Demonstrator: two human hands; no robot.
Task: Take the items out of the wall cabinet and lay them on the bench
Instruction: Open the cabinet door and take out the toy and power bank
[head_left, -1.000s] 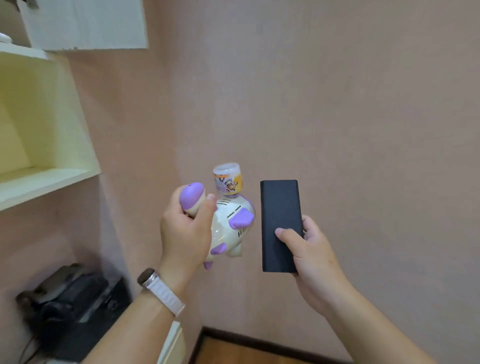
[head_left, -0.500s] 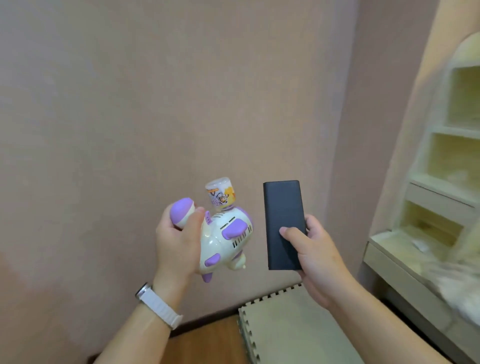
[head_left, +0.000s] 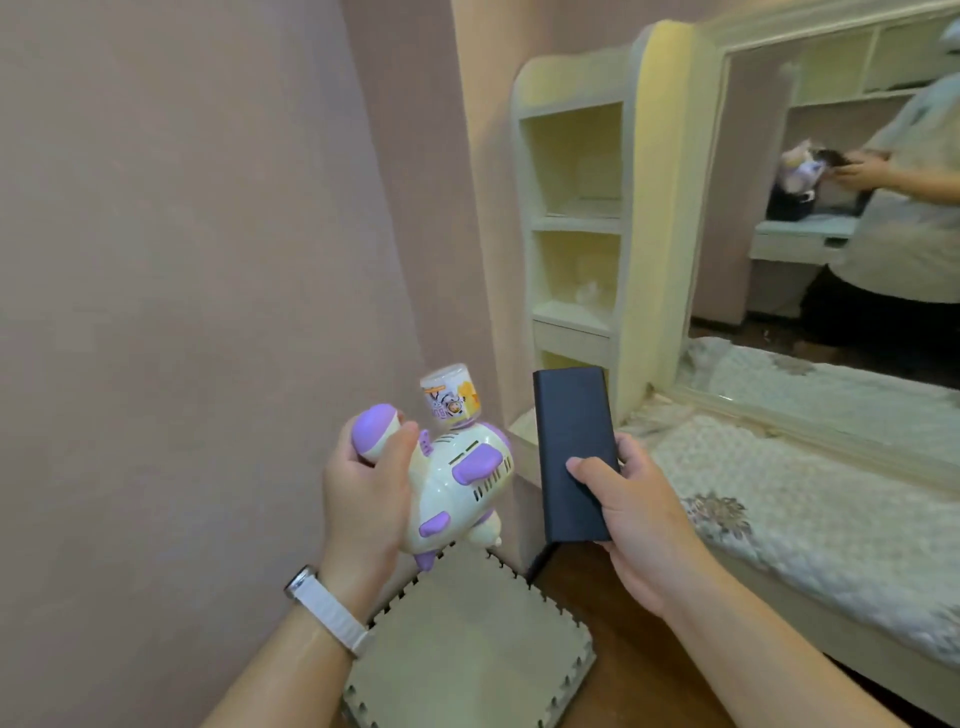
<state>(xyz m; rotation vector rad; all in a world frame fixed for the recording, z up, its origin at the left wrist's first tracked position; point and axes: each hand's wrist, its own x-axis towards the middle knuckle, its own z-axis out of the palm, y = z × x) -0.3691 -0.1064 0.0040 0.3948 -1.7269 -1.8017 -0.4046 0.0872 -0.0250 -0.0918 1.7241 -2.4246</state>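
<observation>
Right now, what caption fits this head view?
Left hand holds a purple-and-white toy plane, right hand a black power bank, beside the bench.

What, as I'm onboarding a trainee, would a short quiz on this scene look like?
1. Pick one: the right hand holds A) a power bank, B) a cup, C) nothing.
2. True or false: the left hand grips a white-and-purple toy.
3. Which wrist wears the watch?
Key: 1 A. 2 true. 3 the left.
</observation>
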